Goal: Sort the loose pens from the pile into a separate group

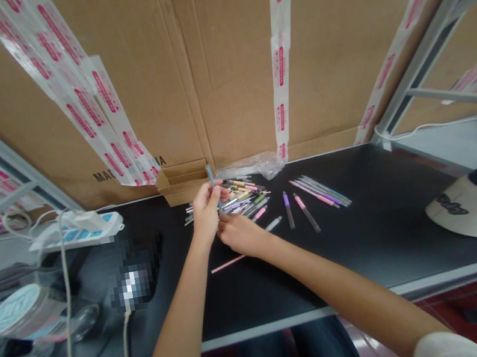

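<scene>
My left hand [207, 208] pinches a blue-grey pen [210, 176] that points upward. Just below, my right hand [242, 232] is closed, its curled fingers near the pen's lower end; what they grip is hidden. A loose pile of colourful pens [246, 198] lies behind and beside my hands. To the right are a purple-topped pen [288, 210] and a pink-topped pen [307, 212], apart from each other. A row of several pens [320, 191] lies side by side beyond them. A thin pink stick-like piece [228, 264] rests partly under my right wrist.
A small open cardboard box [182, 185] stands behind the pile, against a large taped carton [225, 71]. Crumpled clear plastic [266, 164] lies beside it. Left are a power strip [91, 227], cables and a round plastic tub [26, 314]; a white cap [475, 200] sits right.
</scene>
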Demonstrator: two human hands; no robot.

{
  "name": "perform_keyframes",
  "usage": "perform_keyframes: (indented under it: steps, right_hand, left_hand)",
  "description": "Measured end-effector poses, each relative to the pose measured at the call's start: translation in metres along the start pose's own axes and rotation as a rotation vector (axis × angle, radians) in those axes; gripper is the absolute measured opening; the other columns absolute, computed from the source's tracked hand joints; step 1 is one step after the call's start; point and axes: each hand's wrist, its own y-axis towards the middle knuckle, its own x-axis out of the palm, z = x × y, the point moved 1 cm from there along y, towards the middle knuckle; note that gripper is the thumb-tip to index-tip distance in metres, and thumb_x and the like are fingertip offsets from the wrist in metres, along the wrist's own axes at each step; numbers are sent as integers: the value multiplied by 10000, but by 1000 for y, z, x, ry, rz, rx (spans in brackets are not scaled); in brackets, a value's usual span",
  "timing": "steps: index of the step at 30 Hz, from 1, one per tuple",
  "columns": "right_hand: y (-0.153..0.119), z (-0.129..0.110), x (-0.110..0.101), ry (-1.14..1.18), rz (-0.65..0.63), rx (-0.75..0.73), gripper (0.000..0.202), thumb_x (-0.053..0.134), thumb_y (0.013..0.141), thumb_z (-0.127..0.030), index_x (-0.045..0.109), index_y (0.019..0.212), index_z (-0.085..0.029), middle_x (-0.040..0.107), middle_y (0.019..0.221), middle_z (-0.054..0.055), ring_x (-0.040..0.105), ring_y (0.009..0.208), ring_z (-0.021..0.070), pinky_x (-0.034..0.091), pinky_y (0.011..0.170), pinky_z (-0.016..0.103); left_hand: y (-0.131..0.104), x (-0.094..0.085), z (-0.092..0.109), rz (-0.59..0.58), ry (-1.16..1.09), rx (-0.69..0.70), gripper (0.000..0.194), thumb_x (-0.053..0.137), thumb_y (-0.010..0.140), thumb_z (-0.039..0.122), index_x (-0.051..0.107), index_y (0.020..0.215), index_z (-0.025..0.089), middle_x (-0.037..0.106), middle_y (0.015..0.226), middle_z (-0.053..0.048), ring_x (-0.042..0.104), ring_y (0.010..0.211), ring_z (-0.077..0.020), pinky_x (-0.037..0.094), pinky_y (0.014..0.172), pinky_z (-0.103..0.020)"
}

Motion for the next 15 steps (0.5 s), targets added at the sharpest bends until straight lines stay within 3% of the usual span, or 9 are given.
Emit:
perform_keyframes:
  steps: [3,6,11,15]
  right_hand:
    - [-4,6,-8,100,42,15,270,428,820,0,675,862,-101,679,895,126,621,875,200,474,869,353]
    - [-21,28,-17,325,131,83,168,529,819,-106,694,792,-115,690,886,122,626,884,198,483,799,317]
    - [-52,75,-23,1041,468,425,149,635,774,-260,728,813,-151,726,812,57,647,752,165,491,733,296]
    - [-57,79,-22,1452,636,564,194,713,676,-312,739,800,-165,733,837,42,656,791,169,490,788,311]
  left_hand:
    - [0,0,-2,8,13,12,298,611,770,410,593,928,159,606,720,-6,586,682,-119,475,682,-240]
    - [0,1,-5,17,12,38,289,599,776,424,568,899,164,554,648,21,540,629,-105,438,642,-221]
    - [-7,12,-9,-45,66,-30,277,602,768,440,529,811,176,447,542,59,427,502,-84,352,520,-207]
    - [-18,27,-13,-156,156,-63,292,606,768,449,529,775,168,394,512,73,351,446,-65,290,456,-200]
